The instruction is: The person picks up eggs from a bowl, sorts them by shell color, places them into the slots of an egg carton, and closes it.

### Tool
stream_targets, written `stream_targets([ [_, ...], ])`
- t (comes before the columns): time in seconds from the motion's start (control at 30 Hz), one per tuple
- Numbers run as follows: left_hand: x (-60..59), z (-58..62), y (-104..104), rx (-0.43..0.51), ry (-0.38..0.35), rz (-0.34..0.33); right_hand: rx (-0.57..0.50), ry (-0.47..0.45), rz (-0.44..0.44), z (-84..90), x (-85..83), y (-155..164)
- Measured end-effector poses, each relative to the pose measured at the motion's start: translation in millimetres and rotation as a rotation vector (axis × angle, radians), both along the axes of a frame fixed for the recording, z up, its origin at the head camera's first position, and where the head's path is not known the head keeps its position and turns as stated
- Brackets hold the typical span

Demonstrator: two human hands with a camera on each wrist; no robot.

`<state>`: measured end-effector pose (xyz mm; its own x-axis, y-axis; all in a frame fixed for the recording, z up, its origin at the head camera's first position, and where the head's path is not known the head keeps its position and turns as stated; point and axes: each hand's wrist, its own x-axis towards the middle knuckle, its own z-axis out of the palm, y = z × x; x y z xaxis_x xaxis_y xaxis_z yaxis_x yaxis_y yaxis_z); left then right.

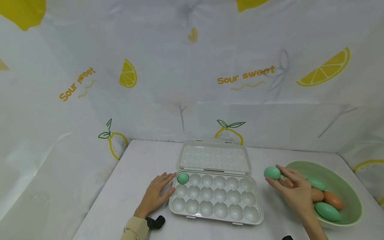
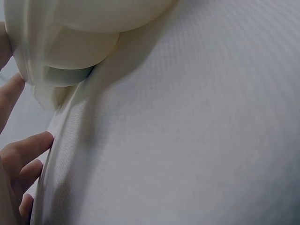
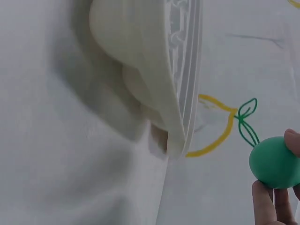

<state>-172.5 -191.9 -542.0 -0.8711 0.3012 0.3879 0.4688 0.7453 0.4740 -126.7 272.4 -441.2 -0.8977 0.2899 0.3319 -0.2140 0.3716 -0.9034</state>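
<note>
An open white egg tray [image 1: 215,216] lies on the table with one green egg [image 1: 182,178] in its far left cup. My left hand [image 1: 156,194] rests flat on the table, its straight fingers against the tray's left edge [image 2: 44,84]. My right hand [image 1: 292,190] pinches a green egg [image 1: 272,172] in its fingertips, held above the table between the tray's right end and the green bowl [image 1: 354,193]. In the right wrist view that egg [image 3: 274,162] shows at the right, with the tray's edge [image 3: 176,93] to its left.
The green bowl holds several green and orange eggs [image 1: 327,203]. The tray's clear lid [image 1: 214,156] lies open at the back. A lemon-print cloth [image 1: 192,76] walls the table on three sides. A small black object [image 1: 156,222] lies by my left wrist.
</note>
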Motion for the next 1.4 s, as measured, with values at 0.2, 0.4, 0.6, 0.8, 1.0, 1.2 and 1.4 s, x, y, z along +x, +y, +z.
stream_targets([
  [0.2, -0.2, -1.0, 0, -0.004, -0.009, -0.005, 0.013, 0.025, 0.061, -5.3, -11.5, -37],
  [0.4, 0.0, 0.4, -1, -0.002, 0.001, -0.005, -0.029, 0.057, 0.108, -15.5, -23.8, -78],
  [0.6, -0.2, 0.3, -1, 0.003, -0.005, -0.001, -0.056, 0.079, 0.190, -24.5, -32.8, -122],
  [0.8, -0.9, -1.5, -1, 0.000, 0.000, -0.007, -0.088, 0.075, 0.229, -29.5, -38.1, -158],
  [1.0, -1.6, -2.9, -2, -0.001, 0.005, -0.004, -0.078, 0.042, 0.258, -37.2, -42.7, -183],
  [1.2, -2.2, -4.8, -3, -0.013, -0.001, 0.000, -0.100, -0.007, 0.312, -49.8, -45.0, -205],
  [1.4, -2.1, -2.4, -2, -0.010, 0.010, -0.012, -0.055, 0.002, 0.341, -58.0, -49.4, -214],
])
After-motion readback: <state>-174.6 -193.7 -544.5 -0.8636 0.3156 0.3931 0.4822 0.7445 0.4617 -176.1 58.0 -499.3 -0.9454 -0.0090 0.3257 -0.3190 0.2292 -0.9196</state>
